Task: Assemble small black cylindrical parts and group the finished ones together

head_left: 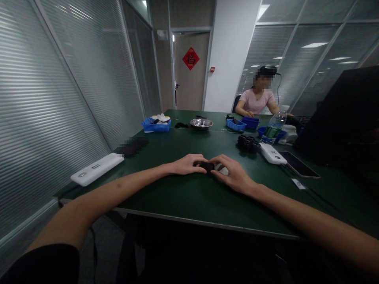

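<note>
Low over the near middle of the green table, both hands meet at a small dark black object. Its exact kind cannot be made out. My left hand is closed round its left part, with the thumb along the near side. From the right, my right hand pinches its right end between thumb and fingertips. Something small and whitish shows inside the curl of the right hand; whether it is held or lies on the table I cannot tell.
A long white device lies at left, a white power bank and phone at right. Black rings, a bottle, a metal bowl and a blue basket stand farther back. A person sits across.
</note>
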Available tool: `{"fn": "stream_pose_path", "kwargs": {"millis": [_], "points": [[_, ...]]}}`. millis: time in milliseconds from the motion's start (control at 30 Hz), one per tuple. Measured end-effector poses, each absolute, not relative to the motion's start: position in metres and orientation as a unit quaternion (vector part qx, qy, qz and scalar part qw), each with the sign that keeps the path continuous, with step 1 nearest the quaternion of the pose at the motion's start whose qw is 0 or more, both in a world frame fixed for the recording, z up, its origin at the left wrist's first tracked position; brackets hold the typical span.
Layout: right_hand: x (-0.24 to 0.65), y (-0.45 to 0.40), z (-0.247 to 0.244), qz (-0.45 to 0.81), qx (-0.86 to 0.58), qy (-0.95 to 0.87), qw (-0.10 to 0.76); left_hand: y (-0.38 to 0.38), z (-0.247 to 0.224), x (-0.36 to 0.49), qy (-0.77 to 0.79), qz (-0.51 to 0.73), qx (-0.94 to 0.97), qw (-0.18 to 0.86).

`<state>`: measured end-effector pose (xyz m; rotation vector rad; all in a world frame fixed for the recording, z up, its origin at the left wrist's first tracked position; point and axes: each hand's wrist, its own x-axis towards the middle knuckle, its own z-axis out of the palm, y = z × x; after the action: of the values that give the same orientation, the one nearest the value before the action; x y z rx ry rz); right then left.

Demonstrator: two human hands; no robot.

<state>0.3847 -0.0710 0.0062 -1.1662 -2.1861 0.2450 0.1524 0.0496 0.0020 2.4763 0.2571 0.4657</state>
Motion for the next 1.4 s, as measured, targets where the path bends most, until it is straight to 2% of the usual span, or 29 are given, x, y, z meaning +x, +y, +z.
{"fn": "stream_pose_path", "kwargs": {"millis": [200,400,667,900,1200,1400], "points": [[0.384,-0.07,0.0044,0.084,-0.461,-0.821,0.325,0.0484,0.0035,0.1532,0.103,0.175,0.932,0.3],[0.3864,-0.0686,0.0045,0.094,-0.501,-0.813,0.282,0.0479,0.0044,0.1523,0.099,0.17,0.934,0.298],[0.3881,-0.0694,0.0049,0.083,-0.463,-0.831,0.296,0.0491,0.0031,0.1523,0.096,0.176,0.934,0.295],[0.3863,-0.0701,0.0072,0.092,-0.509,-0.805,0.289,0.0492,0.0031,0.1517,0.105,0.168,0.931,0.307],[0.3871,-0.0694,0.0055,0.078,-0.458,-0.831,0.307,0.0515,0.0007,0.1527,0.099,0.174,0.933,0.299],[0.3854,-0.069,0.005,0.077,-0.497,-0.815,0.288,0.0486,0.0041,0.1527,0.105,0.168,0.932,0.303]]}}
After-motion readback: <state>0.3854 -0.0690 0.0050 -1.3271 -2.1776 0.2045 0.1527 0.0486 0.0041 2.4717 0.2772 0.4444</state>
